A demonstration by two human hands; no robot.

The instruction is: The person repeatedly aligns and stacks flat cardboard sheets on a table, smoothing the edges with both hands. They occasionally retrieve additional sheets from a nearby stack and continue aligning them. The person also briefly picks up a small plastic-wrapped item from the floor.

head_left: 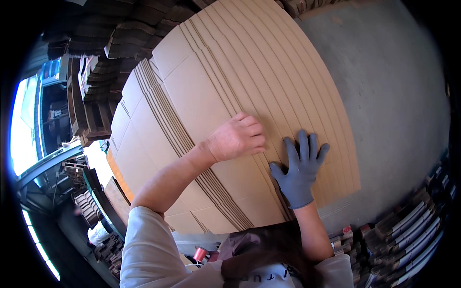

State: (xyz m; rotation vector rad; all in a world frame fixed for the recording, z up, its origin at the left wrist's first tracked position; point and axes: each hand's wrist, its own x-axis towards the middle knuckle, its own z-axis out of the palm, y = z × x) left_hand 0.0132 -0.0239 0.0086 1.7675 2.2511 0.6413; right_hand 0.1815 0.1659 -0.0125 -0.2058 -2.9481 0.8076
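Note:
A fanned pile of flat brown cardboard sheets [185, 103] spreads out in front of me, their edges overlapping in long parallel steps. My left hand [240, 138] is bare and curled into a fist over the middle of the pile. Its fingertips are turned under, so whatever they may hold is hidden. To the right of it, my right hand [298, 175] wears a grey glove. That hand lies palm down with fingers spread on the stepped sheets near the close edge, gripping nothing.
Dark stacks of cardboard [139, 36] stand at the far left, near a wooden pallet [93, 120]. Grey floor [389, 96] stretches along the right side. More stacked sheets [408, 240] sit at the lower right. A reddish spool [200, 254] shows close to my body. A person in white [98, 234] is at the left.

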